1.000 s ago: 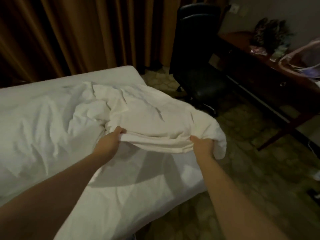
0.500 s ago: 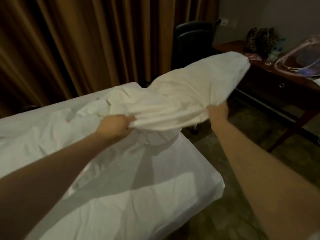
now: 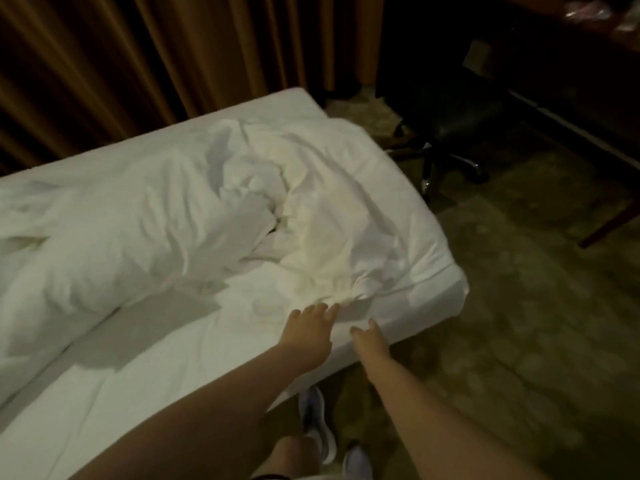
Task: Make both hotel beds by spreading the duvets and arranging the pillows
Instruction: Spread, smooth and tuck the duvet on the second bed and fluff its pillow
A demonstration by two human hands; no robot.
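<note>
A crumpled white duvet (image 3: 329, 216) lies bunched across the bed (image 3: 145, 368), its near edge reaching the foot corner. My left hand (image 3: 308, 329) stretches over the sheet with straight fingers, the fingertips at the duvet's near edge. My right hand (image 3: 369, 339) hovers beside it near the mattress edge, fingers loose and holding nothing. A long rumpled fold of bedding (image 3: 86, 244) runs along the left part of the bed.
Brown curtains (image 3: 138, 57) hang behind the bed. A black office chair (image 3: 446, 112) stands by the far corner, with a dark wooden desk (image 3: 571, 71) to its right. Patterned carpet (image 3: 519, 323) covers the floor on the right. My shoes (image 3: 318, 424) show below.
Both hands gripped the duvet's edge, flung it up and forward toward the foot corner, then let go. The duvet has landed on the bed and both hands are now free.
</note>
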